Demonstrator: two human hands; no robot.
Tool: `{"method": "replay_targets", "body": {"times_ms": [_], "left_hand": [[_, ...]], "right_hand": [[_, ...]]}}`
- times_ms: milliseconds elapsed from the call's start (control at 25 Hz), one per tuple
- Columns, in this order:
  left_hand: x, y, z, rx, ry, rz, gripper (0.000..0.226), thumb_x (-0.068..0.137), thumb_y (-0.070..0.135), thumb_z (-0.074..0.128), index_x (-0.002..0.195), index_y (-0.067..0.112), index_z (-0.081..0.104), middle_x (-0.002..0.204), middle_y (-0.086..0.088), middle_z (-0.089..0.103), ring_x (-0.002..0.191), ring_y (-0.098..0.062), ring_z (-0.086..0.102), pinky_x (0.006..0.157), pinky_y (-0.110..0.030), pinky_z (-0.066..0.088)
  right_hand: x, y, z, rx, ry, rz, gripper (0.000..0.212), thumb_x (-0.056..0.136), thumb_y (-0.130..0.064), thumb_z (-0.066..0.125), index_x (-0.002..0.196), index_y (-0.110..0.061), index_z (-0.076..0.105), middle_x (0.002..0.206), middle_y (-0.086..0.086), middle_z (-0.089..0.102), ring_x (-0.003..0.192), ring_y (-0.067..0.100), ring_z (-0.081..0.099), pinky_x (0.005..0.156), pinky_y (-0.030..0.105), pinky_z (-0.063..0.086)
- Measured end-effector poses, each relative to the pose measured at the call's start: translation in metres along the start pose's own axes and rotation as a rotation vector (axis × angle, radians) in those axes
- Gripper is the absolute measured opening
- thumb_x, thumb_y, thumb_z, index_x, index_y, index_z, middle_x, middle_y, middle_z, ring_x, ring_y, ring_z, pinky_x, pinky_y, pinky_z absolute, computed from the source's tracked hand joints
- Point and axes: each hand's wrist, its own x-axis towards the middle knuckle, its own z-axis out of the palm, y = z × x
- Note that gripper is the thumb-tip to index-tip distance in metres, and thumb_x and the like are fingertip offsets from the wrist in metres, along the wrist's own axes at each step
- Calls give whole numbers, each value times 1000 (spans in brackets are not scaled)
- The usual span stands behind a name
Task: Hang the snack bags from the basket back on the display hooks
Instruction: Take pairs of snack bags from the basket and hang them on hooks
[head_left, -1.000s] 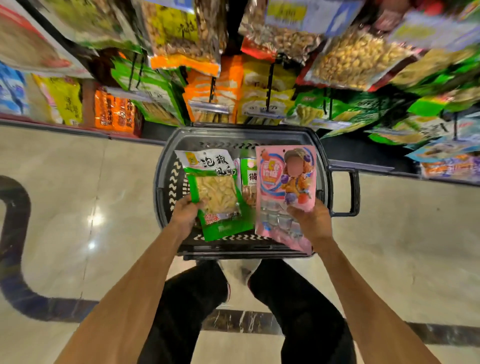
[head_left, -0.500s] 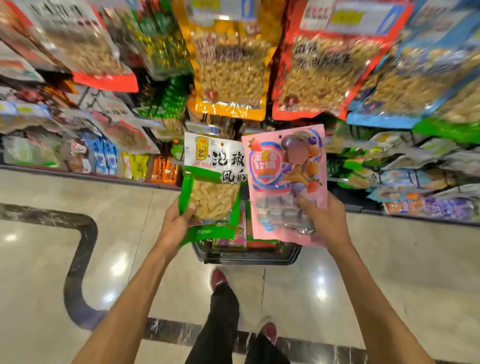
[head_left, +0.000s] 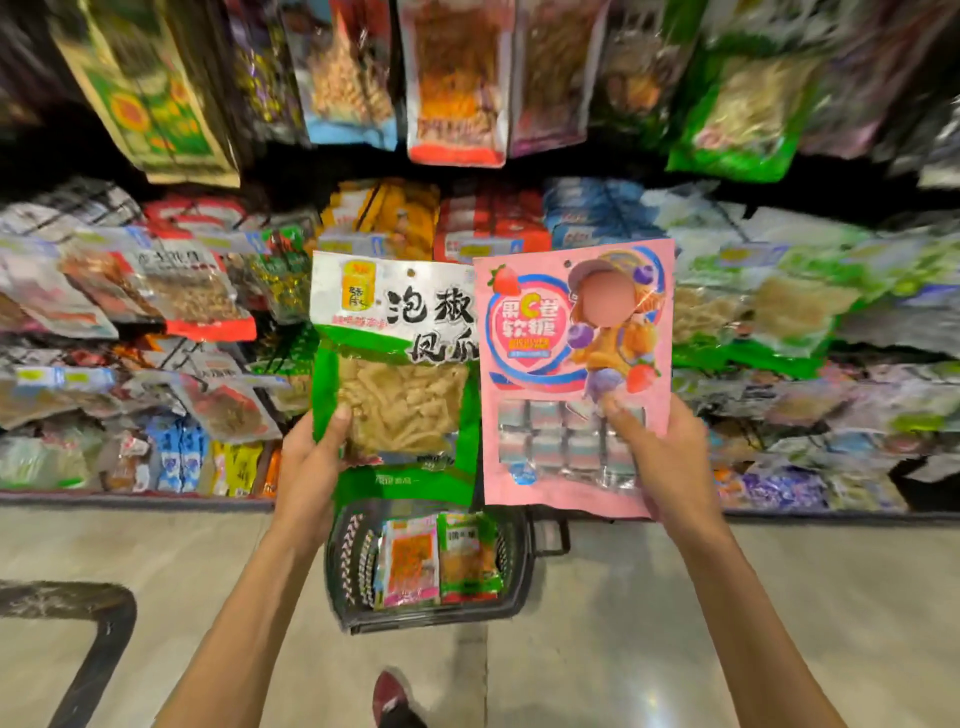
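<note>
Display rack (head_left: 519, 223): I see it across the whole upper view, rows of hanging packets, badly blurred; I can't pick out a free hook from here.
Floor (head_left: 779, 597): pale, glossy, along the bottom edge of the rack.
Basket (head_left: 358, 613): on the floor just below the rack's bottom edge; two or three packets lie inside, against its far wall.
Pink bag (head_left: 571, 364): held upright in front of the rack's middle rows, touching the green one's right edge. Punch hole near its top edge.
Green bag (head_left: 395, 364): upright beside it, clear window showing pale pieces, hole at top centre.
Right hand (head_left: 670, 457): I have it pinching the pink bag's lower right corner, thumb on the front.
Left hand (head_left: 306, 467): thumb on the green bag's lower left edge, fingers behind.
Handling: I judge both light, soft and slick; gripped low, the tops may flop. I'd shift a pinch to beside the hole before threading.
</note>
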Motion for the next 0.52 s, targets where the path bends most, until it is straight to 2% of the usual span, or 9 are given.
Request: {"method": "replay_targets", "body": {"times_ms": [120,240,280,400,520], "left_hand": [[-21,27,25,-32,-19,45,22,98,32,55,113,24,68,109,-3,73,101,-24,70,81,-46,56],[-41,51,56,-66,-37,88,21,99,27,53,114,20,66,94,8,75,86,-11,71,71,-38,59],[-47,57,64,-70,-39,88,19,99,27,52,112,21,66,92,9,75,86,-12,70,71,-38,58],[-61,71,86,-73,-62,97,24,100,27,53,118,19,66,105,3,73,99,-18,68,87,-48,53],[-72,80,106,-69,-69,106,20,100,26,52,113,20,66,98,5,72,95,-15,67,84,-42,53]], "right_hand": [[-14,-32,-36,18,63,-78,12,86,-19,74,95,-24,70,84,-20,73,77,-7,65,68,11,49],[-25,-52,-72,40,141,-131,19,85,-21,75,103,-19,70,86,-15,73,78,-5,64,69,12,49],[-28,-58,-82,41,163,-147,22,85,-21,75,106,-17,69,88,-13,73,79,-5,64,69,11,49],[-35,-69,-115,33,223,-177,26,86,-22,74,110,-17,69,93,-9,73,82,-3,66,71,14,50],[-37,-74,-139,64,265,-171,26,85,-24,74,109,-17,69,96,-6,75,89,7,69,76,20,54]]}}
